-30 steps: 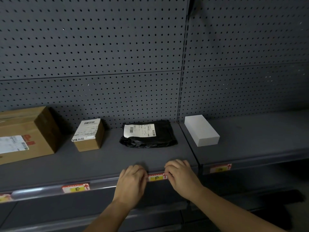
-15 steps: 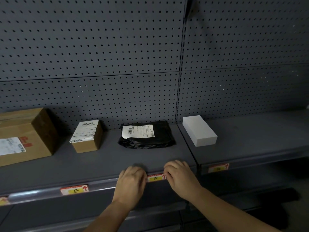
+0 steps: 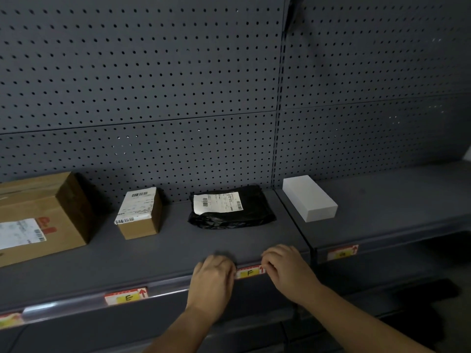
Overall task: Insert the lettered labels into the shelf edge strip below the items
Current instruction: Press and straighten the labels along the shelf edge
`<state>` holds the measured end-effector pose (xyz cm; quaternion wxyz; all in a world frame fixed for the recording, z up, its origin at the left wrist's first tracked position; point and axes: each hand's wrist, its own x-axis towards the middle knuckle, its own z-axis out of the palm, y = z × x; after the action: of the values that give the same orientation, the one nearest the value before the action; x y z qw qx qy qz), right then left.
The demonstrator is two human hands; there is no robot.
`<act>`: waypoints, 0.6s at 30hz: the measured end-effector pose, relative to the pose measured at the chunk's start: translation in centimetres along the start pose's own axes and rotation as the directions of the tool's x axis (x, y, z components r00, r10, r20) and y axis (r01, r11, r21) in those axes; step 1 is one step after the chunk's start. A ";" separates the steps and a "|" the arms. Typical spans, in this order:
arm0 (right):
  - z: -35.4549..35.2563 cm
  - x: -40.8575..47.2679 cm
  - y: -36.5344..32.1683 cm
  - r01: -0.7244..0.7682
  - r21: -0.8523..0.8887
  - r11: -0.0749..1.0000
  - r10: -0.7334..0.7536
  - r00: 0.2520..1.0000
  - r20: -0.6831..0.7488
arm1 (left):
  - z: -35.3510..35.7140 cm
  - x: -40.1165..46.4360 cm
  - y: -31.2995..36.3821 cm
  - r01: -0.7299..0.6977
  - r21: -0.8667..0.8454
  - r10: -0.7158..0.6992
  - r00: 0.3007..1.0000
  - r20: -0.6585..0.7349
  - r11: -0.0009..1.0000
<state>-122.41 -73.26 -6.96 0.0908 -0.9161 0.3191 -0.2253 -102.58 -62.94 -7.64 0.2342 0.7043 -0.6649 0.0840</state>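
A label marked F (image 3: 249,272) sits in the shelf edge strip (image 3: 63,305), below the black plastic parcel (image 3: 232,208). My left hand (image 3: 212,281) presses on the label's left end with curled fingers. My right hand (image 3: 286,267) does the same at its right end, partly covering its red arrow. A label marked E (image 3: 126,296) is in the strip further left, below the small cardboard box (image 3: 140,215). Another label (image 3: 342,253) sits in the right shelf's strip below the white box (image 3: 309,197); its letter is unreadable.
A large cardboard box (image 3: 38,220) stands at the left of the grey shelf (image 3: 165,250). Part of one more label (image 3: 10,319) shows at the far left edge. Grey pegboard (image 3: 153,85) forms the back wall. A lower shelf lies dark beneath.
Both hands stay at the ends of the F label. The view has shifted slightly; nothing else has moved.
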 end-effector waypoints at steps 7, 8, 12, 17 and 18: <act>0.1 -0.1 -0.1 -0.028 0.013 1.000 0.028 1.000 0.007 | 0.3 -0.2 -0.1 0.013 -0.035 -0.012 1.000 0.011 0.999; 0.0 0.0 -0.1 -0.034 0.015 0.999 0.034 0.999 0.009 | 0.2 -0.2 -0.1 0.015 -0.032 -0.014 1.000 0.009 0.999; -0.1 0.0 -0.1 -0.034 0.032 0.999 0.034 0.999 0.010 | -0.1 -0.3 0.0 0.018 -0.044 -0.018 1.000 0.013 0.999; 0.7 1.2 -2.7 -0.006 0.051 0.999 0.005 1.000 0.012 | -1.4 -2.2 -1.2 -0.007 -0.025 0.006 1.000 -0.011 1.000; 1.2 1.6 -3.6 0.017 0.060 0.998 -0.018 1.000 0.021 | -1.9 -2.8 -1.7 0.001 -0.009 -0.002 0.999 -0.037 1.000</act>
<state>-118.74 -71.38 -6.37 0.1197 -0.9181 0.3030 -0.2255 -100.81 -59.58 -7.61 0.2498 0.7019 -0.6604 0.0938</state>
